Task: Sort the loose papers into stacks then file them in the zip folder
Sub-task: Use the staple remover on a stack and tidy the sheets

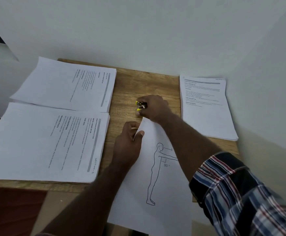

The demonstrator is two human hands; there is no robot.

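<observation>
Right hand (153, 108) reaching forward, grip clenching small yellow-black stapler (140, 105) above tabletop (130, 89). Left hand (130, 140) pinching top corner of figure-drawing sheet (157, 167) lying mid-tabletop, overhanging near edge.

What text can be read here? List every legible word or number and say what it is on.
"90°": figure drawing sheet, beside the drawn arm.
"SECTION - 1", handwritten: near left stack.
"TASK GOAL", "TASK DESCRIPTION", "REQUIRED PROPS": same stack; its body text is too small.
"TASK DESCRIPTION", "REQUIRED PROPS": far left stack, faintly.
Right stack: headings and corner note too blurred.
Yellow stapler: no readable label.
</observation>
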